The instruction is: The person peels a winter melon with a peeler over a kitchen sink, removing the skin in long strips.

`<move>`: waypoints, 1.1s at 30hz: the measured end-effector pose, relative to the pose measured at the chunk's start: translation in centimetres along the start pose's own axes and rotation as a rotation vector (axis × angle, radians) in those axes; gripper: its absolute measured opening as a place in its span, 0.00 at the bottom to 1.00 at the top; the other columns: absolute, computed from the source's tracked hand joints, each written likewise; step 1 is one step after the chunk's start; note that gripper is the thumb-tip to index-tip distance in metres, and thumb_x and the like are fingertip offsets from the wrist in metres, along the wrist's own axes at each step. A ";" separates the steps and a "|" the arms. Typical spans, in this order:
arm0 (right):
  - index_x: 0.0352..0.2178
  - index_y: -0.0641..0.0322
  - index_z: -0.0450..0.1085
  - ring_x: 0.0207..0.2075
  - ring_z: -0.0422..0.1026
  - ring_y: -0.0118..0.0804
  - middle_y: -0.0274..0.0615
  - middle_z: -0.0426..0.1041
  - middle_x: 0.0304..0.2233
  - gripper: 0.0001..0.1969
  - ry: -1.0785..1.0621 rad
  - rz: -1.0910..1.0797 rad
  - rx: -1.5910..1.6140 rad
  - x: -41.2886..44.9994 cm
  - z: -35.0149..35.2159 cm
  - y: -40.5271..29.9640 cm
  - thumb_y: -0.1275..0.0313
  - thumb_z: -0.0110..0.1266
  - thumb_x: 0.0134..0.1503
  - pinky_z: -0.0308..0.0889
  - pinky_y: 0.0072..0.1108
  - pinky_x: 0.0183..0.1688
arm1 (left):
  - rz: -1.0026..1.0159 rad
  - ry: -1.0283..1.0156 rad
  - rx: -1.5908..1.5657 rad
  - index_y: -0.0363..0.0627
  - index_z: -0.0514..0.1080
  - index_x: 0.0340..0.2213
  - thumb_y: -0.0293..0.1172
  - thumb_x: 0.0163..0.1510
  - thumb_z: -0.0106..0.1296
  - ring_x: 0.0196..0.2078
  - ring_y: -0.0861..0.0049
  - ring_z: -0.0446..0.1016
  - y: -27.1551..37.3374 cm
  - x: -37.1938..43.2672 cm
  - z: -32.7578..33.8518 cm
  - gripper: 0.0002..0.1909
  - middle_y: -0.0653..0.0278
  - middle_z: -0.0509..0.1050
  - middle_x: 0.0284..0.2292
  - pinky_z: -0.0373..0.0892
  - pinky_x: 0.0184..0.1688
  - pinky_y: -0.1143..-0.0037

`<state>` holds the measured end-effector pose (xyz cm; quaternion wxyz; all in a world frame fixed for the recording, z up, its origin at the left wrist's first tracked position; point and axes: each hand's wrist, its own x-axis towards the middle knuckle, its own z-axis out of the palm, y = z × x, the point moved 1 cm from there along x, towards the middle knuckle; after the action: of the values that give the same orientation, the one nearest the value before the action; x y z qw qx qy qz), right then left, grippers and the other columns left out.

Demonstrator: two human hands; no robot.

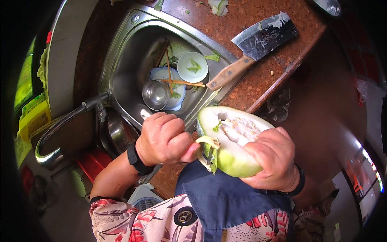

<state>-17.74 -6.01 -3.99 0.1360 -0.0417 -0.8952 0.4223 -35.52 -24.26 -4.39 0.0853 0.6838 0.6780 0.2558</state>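
Note:
My left hand (166,140) is closed around a pale-handled peeler (208,141); its handle end shows above the fist. The peeler's head is at the left side of a cut piece of winter melon (239,160), with a strip of green peel hanging from it. My right hand (269,160) grips the melon's right end, thumb by the cut face. White flesh and a seedy core face up, and a green scrap lies by the hollow. Part of the lower rind looks pale green. A cleaver (264,37) with a wooden handle lies on the counter, its handle reaching over the sink's rim.
The steel sink (130,57) holds a white bowl (193,67), a metal bowl (155,94), a blue-rimmed dish (180,103) and chopsticks (169,66). A faucet (63,121) curves at left. Peel scraps (218,6) lie on the brown counter (263,81).

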 end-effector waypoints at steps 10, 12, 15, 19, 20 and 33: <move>0.25 0.58 0.67 0.23 0.69 0.39 0.36 0.69 0.21 0.21 0.051 0.056 0.091 -3.1 -2.5 2.1 0.64 0.71 0.32 0.62 0.27 0.29 | -0.401 -0.146 0.177 0.43 0.66 0.15 0.27 0.44 0.56 0.17 0.62 0.68 -5.3 -6.4 0.8 0.10 0.60 0.66 0.16 0.65 0.20 0.67; 0.25 0.58 0.67 0.23 0.69 0.40 0.36 0.69 0.21 0.21 0.040 0.037 0.085 -2.6 -2.4 2.1 0.64 0.71 0.31 0.62 0.28 0.29 | -0.368 -0.068 0.137 0.44 0.66 0.15 0.27 0.45 0.57 0.17 0.63 0.68 -4.5 -4.8 1.5 0.11 0.60 0.65 0.16 0.65 0.19 0.66; 0.27 0.58 0.67 0.23 0.69 0.40 0.36 0.70 0.22 0.22 0.066 0.016 0.126 -1.8 -2.7 2.6 0.68 0.71 0.31 0.61 0.28 0.29 | -0.449 -0.064 0.040 0.43 0.66 0.16 0.27 0.46 0.57 0.17 0.62 0.66 -4.5 -4.3 2.4 0.11 0.60 0.64 0.16 0.64 0.20 0.66; 0.28 0.59 0.67 0.22 0.69 0.41 0.37 0.71 0.22 0.23 0.073 0.036 0.146 -1.3 -2.2 2.4 0.68 0.71 0.30 0.61 0.28 0.28 | -0.464 -0.059 0.058 0.42 0.64 0.15 0.26 0.46 0.56 0.17 0.62 0.65 -3.2 -3.1 0.7 0.12 0.59 0.62 0.15 0.63 0.20 0.66; 0.28 0.59 0.67 0.22 0.69 0.41 0.37 0.71 0.22 0.23 0.068 0.017 0.162 -1.0 -2.0 2.0 0.68 0.72 0.30 0.61 0.27 0.28 | -0.451 -0.028 0.037 0.42 0.65 0.15 0.27 0.47 0.55 0.16 0.62 0.64 -2.7 -2.6 0.0 0.12 0.59 0.61 0.15 0.61 0.19 0.67; 0.27 0.59 0.68 0.25 0.69 0.45 0.40 0.70 0.22 0.22 0.038 -0.075 0.208 1.8 0.9 1.8 0.68 0.70 0.29 0.63 0.30 0.30 | -0.372 0.057 -0.103 0.42 0.67 0.16 0.28 0.45 0.56 0.14 0.65 0.62 1.4 -0.5 -3.4 0.10 0.62 0.61 0.14 0.59 0.17 0.69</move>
<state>-19.79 -5.22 -5.51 0.1725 -0.0017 -0.8447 0.5067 -35.81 -25.59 -0.92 0.1466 0.5339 0.7810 0.2891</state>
